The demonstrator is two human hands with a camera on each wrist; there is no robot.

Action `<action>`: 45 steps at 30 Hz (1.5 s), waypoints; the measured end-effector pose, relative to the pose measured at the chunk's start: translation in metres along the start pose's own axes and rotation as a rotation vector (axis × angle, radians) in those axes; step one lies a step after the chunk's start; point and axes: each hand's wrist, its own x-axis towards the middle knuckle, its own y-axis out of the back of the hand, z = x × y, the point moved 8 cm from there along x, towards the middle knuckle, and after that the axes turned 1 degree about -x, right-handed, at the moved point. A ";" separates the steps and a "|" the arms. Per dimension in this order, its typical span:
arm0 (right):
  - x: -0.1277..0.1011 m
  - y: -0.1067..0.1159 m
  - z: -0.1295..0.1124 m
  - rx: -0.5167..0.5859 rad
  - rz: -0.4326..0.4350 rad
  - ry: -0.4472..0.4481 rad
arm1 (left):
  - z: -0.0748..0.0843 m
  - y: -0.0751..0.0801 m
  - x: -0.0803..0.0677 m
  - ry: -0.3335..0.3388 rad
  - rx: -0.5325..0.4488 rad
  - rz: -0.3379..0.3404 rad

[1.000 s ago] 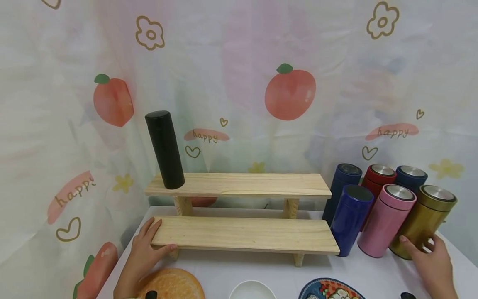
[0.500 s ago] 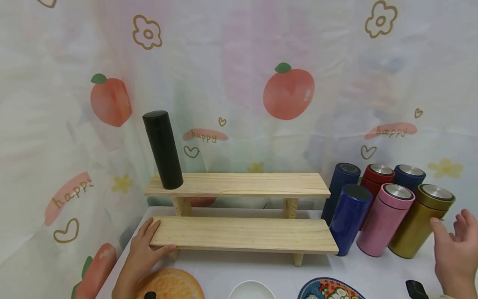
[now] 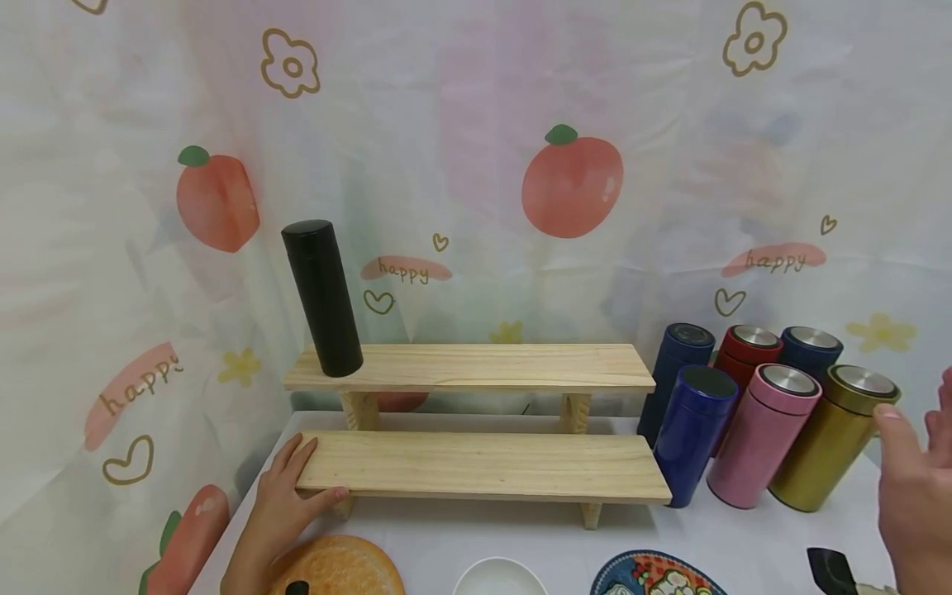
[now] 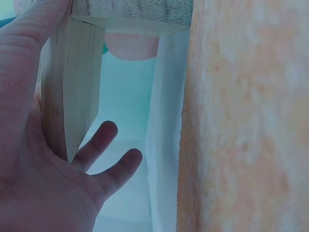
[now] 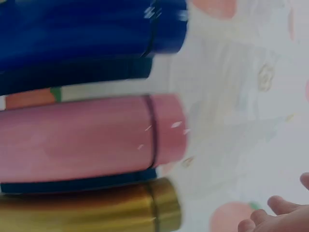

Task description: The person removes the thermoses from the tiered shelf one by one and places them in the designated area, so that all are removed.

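Observation:
My left hand [image 3: 275,496] grips the left end of the lower board of a two-tier wooden shelf [image 3: 483,464]. In the left wrist view the board's end [image 4: 72,92] sits against the palm, with two fingers extended past it. My right hand [image 3: 918,487] is raised at the right edge, fingers spread and holding nothing. Its thumb tip overlaps the upper side of a gold vacuum flask [image 3: 836,446]. Beside that stand a pink flask [image 3: 766,438] and a bright blue flask [image 3: 692,438], with red [image 3: 744,355] and dark blue [image 3: 811,351] ones behind.
A tall black flask [image 3: 322,297] stands on the upper board's left end. Along the front lie a round bread-like disc [image 3: 349,562], a white dish [image 3: 500,578] and a patterned plate [image 3: 621,574]. A printed curtain [image 3: 461,124] hangs behind the table.
My right hand has let go of the gold flask's lower part and moved up and right, its fingers spreading. The left hand keeps its place on the shelf.

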 end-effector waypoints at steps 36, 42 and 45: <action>-0.085 -0.078 -0.080 0.315 -0.484 0.339 | -0.004 -0.001 0.002 0.009 -0.028 0.000; -0.095 -0.085 -0.085 0.233 -0.496 0.453 | -0.004 0.000 0.001 -0.022 -0.030 0.021; -0.097 -0.086 -0.087 0.205 -0.491 0.490 | -0.005 0.000 0.001 -0.029 -0.023 0.028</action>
